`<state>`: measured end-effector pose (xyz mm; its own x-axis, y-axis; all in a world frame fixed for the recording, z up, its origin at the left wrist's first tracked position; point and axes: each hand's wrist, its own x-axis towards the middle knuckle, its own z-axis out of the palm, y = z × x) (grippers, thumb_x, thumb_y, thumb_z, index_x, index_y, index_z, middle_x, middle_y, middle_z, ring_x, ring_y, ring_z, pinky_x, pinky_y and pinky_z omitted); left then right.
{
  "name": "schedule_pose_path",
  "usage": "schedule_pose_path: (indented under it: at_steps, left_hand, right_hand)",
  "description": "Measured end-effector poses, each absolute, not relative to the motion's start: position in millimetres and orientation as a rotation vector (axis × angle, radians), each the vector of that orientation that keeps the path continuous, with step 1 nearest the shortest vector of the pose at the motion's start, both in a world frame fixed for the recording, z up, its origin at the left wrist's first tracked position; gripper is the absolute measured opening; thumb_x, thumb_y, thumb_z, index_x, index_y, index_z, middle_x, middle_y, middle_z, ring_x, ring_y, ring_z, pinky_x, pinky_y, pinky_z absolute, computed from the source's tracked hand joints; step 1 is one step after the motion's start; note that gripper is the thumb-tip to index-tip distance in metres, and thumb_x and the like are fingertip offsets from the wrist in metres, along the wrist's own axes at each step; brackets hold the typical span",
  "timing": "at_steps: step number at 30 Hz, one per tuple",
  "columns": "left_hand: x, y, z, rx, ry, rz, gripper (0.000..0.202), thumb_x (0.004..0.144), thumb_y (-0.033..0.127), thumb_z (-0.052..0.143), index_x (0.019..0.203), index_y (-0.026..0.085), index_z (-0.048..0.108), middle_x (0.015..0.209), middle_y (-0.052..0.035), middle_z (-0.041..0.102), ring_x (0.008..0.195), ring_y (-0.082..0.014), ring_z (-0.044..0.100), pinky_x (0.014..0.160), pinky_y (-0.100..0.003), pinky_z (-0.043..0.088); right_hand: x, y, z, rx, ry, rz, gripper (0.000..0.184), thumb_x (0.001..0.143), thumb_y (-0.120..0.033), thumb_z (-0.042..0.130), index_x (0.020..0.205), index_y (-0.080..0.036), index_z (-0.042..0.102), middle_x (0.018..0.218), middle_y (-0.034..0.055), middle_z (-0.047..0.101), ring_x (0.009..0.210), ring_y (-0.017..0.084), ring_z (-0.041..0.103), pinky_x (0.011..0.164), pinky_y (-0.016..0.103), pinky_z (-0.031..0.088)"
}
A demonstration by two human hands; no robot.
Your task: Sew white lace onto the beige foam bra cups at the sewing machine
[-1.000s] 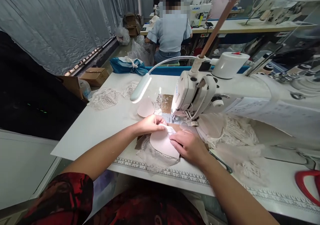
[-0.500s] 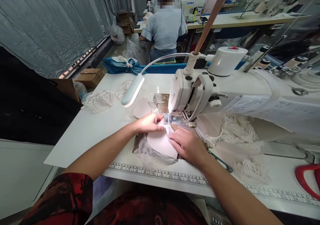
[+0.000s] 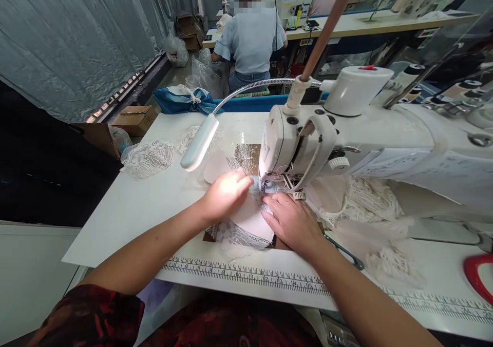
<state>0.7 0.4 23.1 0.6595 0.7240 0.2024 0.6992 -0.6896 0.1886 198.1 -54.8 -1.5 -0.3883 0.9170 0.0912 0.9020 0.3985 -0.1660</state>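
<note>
A pale bra cup (image 3: 255, 217) with a lace edge (image 3: 241, 235) lies under the needle area of a white sewing machine (image 3: 275, 141). My left hand (image 3: 227, 195) is closed at the cup's left upper edge, its fingers curled in; their tips are partly hidden. My right hand (image 3: 290, 218) rests flat on the cup's right side, fingers stretched toward the presser foot (image 3: 264, 184). Behind my left hand lies another pale cup (image 3: 215, 166). A pair of dark-handled snips (image 3: 346, 254) sits by my right wrist.
Lace pieces (image 3: 148, 157) lie at the table's left, and more lace (image 3: 372, 200) is heaped under the machine arm. A lamp (image 3: 200, 144) hangs over the table. Red-handled scissors (image 3: 475, 280) are at far right. A ruler strip (image 3: 239, 275) runs along the front. A person (image 3: 248, 41) sits beyond.
My left hand has turned over and curled, now covering the cup's upper left, where it pinched the edge before. My right fingers have spread flatter. The view has shifted slightly.
</note>
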Motion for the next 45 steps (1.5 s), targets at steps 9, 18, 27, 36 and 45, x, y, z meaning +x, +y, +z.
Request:
schedule_pose_path:
  at_steps: [9, 18, 27, 36, 45]
  left_hand:
    - [4.9, -11.5, 4.1, 2.841, 0.905, 0.292, 0.039, 0.089, 0.033, 0.049, 0.116, 0.005, 0.056, 0.127, -0.0176, 0.057, 0.115, -0.0287, 0.054, 0.095, -0.043, 0.048]
    - [-0.1, 0.3, 4.0, 2.918, 0.817, 0.29, 0.05, 0.091, 0.037, 0.045, 0.126, 0.003, 0.053, 0.132, -0.0201, 0.054, 0.119, -0.0311, 0.052, 0.099, -0.045, 0.045]
    - [-4.8, 16.6, 12.5, 2.952, 0.717, 0.159, 0.048, 0.09, 0.035, 0.047, 0.128, 0.007, 0.054, 0.134, -0.0166, 0.053, 0.114, -0.0281, 0.055, 0.096, -0.041, 0.045]
    - [-0.3, -5.9, 18.2, 2.917, 0.639, 0.219, 0.043, 0.088, 0.037, 0.05, 0.118, 0.008, 0.058, 0.117, -0.0184, 0.059, 0.111, -0.0298, 0.051, 0.1, -0.048, 0.036]
    - [-4.8, -4.0, 6.7, 2.876, 0.617, 0.278, 0.045, 0.091, 0.045, 0.043, 0.113, 0.01, 0.06, 0.107, -0.0162, 0.061, 0.103, -0.028, 0.053, 0.101, -0.048, 0.033]
  right_hand:
    - [198.0, -55.4, -1.1, -1.671, -2.446, 0.142, 0.032, 0.09, -0.032, 0.048, 0.117, -0.018, 0.06, 0.109, 0.0071, 0.065, 0.09, 0.023, 0.058, 0.07, 0.033, 0.037]
    - [195.7, -52.8, 2.4, -1.787, -2.475, 0.176, 0.039, 0.091, -0.036, 0.045, 0.124, -0.019, 0.056, 0.114, 0.0092, 0.063, 0.092, 0.025, 0.057, 0.068, 0.033, 0.038]
    - [195.4, -51.1, -0.6, -1.797, -2.446, 0.084, 0.037, 0.092, -0.035, 0.046, 0.121, -0.018, 0.061, 0.116, 0.0096, 0.064, 0.097, 0.026, 0.058, 0.073, 0.033, 0.043]
    - [201.5, -52.1, -3.9, -1.769, -2.338, 0.166, 0.035, 0.093, -0.023, 0.04, 0.118, -0.016, 0.063, 0.109, 0.0127, 0.066, 0.084, 0.021, 0.06, 0.066, 0.029, 0.043]
    - [204.6, -55.9, -4.2, -1.616, -2.337, 0.145, 0.037, 0.089, -0.016, 0.04, 0.115, -0.02, 0.065, 0.095, 0.0089, 0.067, 0.077, 0.019, 0.057, 0.064, 0.027, 0.039]
